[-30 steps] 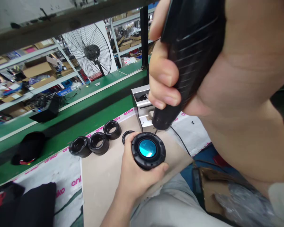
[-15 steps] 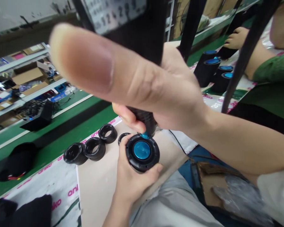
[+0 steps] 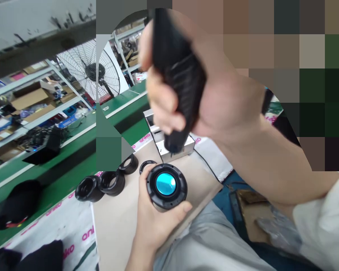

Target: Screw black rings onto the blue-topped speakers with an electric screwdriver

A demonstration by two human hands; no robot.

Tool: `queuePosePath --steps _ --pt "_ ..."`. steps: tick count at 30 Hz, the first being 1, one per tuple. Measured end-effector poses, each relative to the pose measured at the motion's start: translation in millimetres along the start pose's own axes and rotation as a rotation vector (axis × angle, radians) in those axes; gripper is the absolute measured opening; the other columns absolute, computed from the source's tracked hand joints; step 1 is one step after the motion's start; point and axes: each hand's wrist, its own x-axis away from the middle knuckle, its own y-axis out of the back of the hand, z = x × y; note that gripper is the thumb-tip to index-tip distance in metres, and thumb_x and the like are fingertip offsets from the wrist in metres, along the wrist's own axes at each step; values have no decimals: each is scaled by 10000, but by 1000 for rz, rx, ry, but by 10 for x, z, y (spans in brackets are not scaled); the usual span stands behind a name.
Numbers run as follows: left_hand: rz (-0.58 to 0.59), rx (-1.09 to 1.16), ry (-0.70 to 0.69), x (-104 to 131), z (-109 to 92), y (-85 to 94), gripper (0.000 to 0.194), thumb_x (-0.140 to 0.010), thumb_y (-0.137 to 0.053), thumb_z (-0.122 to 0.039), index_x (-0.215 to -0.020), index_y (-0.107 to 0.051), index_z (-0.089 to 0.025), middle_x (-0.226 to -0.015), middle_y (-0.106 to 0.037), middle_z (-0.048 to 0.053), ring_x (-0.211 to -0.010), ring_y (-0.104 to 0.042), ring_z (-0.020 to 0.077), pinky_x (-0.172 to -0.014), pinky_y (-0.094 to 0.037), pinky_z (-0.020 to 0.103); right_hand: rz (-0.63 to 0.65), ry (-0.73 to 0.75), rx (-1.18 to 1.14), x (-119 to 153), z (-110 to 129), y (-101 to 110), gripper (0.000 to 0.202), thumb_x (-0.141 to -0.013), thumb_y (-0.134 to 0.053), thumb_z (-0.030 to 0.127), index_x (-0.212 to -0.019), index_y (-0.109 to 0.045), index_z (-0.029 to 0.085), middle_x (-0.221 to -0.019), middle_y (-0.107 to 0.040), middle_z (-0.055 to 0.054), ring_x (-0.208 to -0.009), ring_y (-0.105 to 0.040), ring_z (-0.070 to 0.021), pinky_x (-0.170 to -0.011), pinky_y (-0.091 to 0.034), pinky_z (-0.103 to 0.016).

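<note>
My left hand (image 3: 158,222) is wrapped round a black round part with a shiny blue centre (image 3: 166,184), face up above the beige board (image 3: 115,233). My right hand (image 3: 169,98) grips a black handheld tool (image 3: 183,82), its lower end pointing down above and behind the round part, apart from it. A thin black ring (image 3: 147,166) lies just behind my left hand. Several black rings (image 3: 112,182) stand to the left at the board's edge. Behind the tool's tip sits a silver metal box (image 3: 188,148).
A green conveyor (image 3: 64,165) runs behind the work surface, with a black cloth-like item (image 3: 18,203) on it. Shelves of boxes and a fan (image 3: 95,71) are beyond. Black pieces (image 3: 42,258) lie lower left. A carton (image 3: 251,214) with plastic is at right.
My right hand has turned and lifted the tool off the round part's rim, so the metal box shows. My left hand still holds the part, slightly lower and left.
</note>
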Motion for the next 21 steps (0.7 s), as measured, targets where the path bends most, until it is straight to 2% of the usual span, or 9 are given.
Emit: queuePosePath --steps 1,2,4,5,9,14,17,20,21 --pt "-5 12 10 1 2 -4 926 -608 -1010 -433 -1384 -531 -273 -1387 -678 91 -1260 -715 280 -1071 -592 383 -69 77 30 3 -45 42 475 -1167 -190 347 -922 -571 201 -598 -494 64 -430 -421 -85 -400 -388 -192" --pt "-14 27 13 1 5 -11 935 -597 -1012 -442 -1378 -532 -261 -1382 -679 103 -1254 -717 294 -1067 -594 399 -129 141 82 7 -110 86 388 -1151 -347 375 -892 -577 199 -587 -495 71 -434 -433 -82 -393 -387 -198" --pt "-32 56 15 3 13 -25 940 -591 -1013 -438 -1377 -533 -252 -1357 -691 111 -1225 -728 305 -1046 -602 410 -229 190 219 22 -281 172 269 -988 -702 325 -789 -584 188 -543 -508 76 -425 -482 -87 -370 -383 -218" --pt "-31 66 20 6 17 -31 933 -599 -1012 -428 -1381 -533 -254 -1354 -693 109 -1220 -730 301 -1038 -604 404 -269 179 266 30 -371 211 314 -938 -770 330 -741 -570 190 -524 -502 78 -410 -483 -85 -360 -370 -223" --pt "-25 97 27 24 26 -33 921 -621 -1011 -381 -1400 -533 -268 -1404 -677 101 -1252 -719 267 -1049 -591 353 -292 52 276 54 -626 320 554 -927 -790 546 -636 -446 224 -476 -467 78 -371 -461 -90 -375 -364 -228" --pt "-17 94 23 8 -9 -31 902 -612 -1011 -351 -1377 -541 -267 -1365 -694 75 -1222 -730 228 -1037 -584 308 -291 22 205 90 -766 369 573 -908 -796 514 -573 -438 218 -460 -476 47 -344 -449 -113 -347 -340 -238" --pt "-14 92 32 -7 -36 -37 870 -599 -1002 -307 -1341 -549 -265 -1320 -701 55 -1183 -735 213 -1022 -583 294 -328 6 129 103 -668 332 457 -905 -766 487 -644 -505 218 -477 -492 55 -329 -419 -119 -306 -319 -247" --pt "0 97 40 -21 -43 -34 879 -595 -998 -297 -1342 -535 -267 -1297 -707 49 -1155 -734 211 -1001 -580 296 -354 56 114 63 -280 168 243 -949 -672 348 -767 -585 213 -505 -521 73 -366 -428 -128 -333 -385 -270" --pt "4 91 38 -28 -46 -30 879 -597 -994 -293 -1344 -531 -263 -1298 -707 53 -1155 -732 216 -1002 -576 305 -340 46 105 44 -113 83 251 -967 -650 362 -776 -574 218 -497 -509 81 -383 -424 -126 -350 -400 -270"
